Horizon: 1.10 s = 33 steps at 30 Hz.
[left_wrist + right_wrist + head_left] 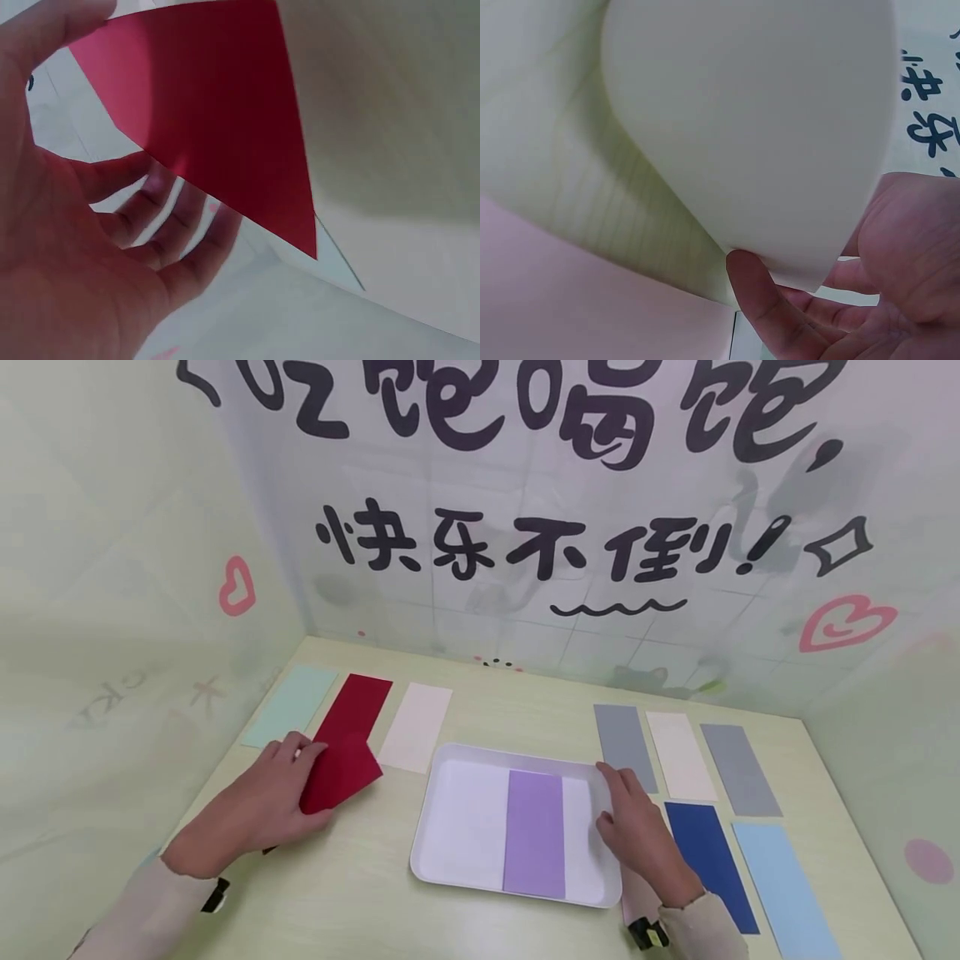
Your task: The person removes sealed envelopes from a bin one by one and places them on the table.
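My left hand [273, 797] holds a red card [341, 772] between thumb and fingers, tilted up off the table. In the left wrist view the red card [217, 112] spans from the thumb across to the fingers. Another stretch of red [356, 706] lies flat just behind it. With its thumb and fingers, my right hand [637, 827] grips the right side of a shallow white tray [457, 881]. A purple card [535, 835] lies upright across the tray's floor. The right wrist view shows the tray's pale wall [757, 135] pinched at its edge.
Mint [292, 706] and pale pink [416, 727] cards flank the red at the back left. On the right lie two grey cards [626, 747], a cream card [681, 756], a dark blue card [711, 864] and a light blue card [787, 889]. Printed sheets wall the table.
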Available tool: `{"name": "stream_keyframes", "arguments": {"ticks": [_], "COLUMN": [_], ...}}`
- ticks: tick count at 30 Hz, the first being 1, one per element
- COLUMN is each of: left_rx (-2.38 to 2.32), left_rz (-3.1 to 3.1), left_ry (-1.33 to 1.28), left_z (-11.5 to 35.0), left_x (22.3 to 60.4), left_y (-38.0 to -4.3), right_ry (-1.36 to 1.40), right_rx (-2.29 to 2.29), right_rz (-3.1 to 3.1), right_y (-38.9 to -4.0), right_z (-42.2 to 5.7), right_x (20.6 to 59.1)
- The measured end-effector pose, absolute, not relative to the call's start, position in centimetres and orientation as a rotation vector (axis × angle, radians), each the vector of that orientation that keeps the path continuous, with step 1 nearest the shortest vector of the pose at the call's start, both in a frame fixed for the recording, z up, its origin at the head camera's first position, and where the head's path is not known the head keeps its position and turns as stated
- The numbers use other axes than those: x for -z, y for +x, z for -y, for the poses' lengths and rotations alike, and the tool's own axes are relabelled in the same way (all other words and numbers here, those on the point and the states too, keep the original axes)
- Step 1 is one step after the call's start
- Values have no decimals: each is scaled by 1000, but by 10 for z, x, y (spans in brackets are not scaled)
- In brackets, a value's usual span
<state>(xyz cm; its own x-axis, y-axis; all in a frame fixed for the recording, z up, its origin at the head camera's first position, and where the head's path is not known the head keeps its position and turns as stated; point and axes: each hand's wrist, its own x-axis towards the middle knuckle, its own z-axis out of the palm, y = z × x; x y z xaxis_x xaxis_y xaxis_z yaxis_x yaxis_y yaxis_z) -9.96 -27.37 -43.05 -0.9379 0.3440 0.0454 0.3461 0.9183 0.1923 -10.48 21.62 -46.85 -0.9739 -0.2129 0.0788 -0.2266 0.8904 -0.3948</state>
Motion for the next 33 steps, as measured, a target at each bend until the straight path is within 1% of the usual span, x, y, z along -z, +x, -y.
{"name": "stream_keyframes", "arguments": {"ticks": [9, 16, 25, 33], "left_rx": [278, 268, 267, 222], "left_rz": [3205, 3299, 3325, 3313], "left_ry": [-262, -51, 62, 82], "left_z": [308, 327, 343, 344], "left_x": [444, 445, 449, 449], "left_y": [-86, -80, -75, -74], "right_ry": [350, 358, 360, 362], "right_rx": [-650, -636, -632, -625], "right_rz": [3028, 3029, 3031, 3033], "right_y": [-106, -105, -104, -104], "right_z": [-215, -214, -215, -214], "right_x": [466, 467, 466, 467]}}
